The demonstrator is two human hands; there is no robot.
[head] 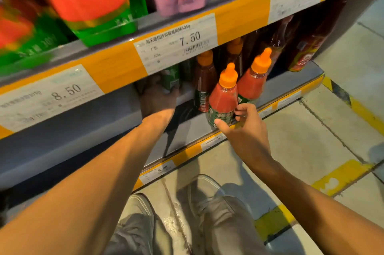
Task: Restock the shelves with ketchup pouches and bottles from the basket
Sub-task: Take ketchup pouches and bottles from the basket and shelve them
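My right hand (244, 128) grips the green-labelled base of a red ketchup bottle with an orange cap (224, 96), upright at the front of the lower shelf (182, 130). A second matching bottle (254, 80) stands touching it on the right. My left hand (159, 99) reaches deep under the upper shelf and holds a green-labelled bottle (171, 79) in the shadow there; its top is hidden. Darker orange-capped bottles (204, 80) stand behind.
Green and red ketchup pouches (91, 1) line the upper shelf, above orange price strips marked 8.50 and 7.50 (176, 44). Dark sauce bottles (303, 55) fill the lower shelf's right end. Concrete floor with yellow lines (340, 175) lies to the right; my shoes (205, 194) are below.
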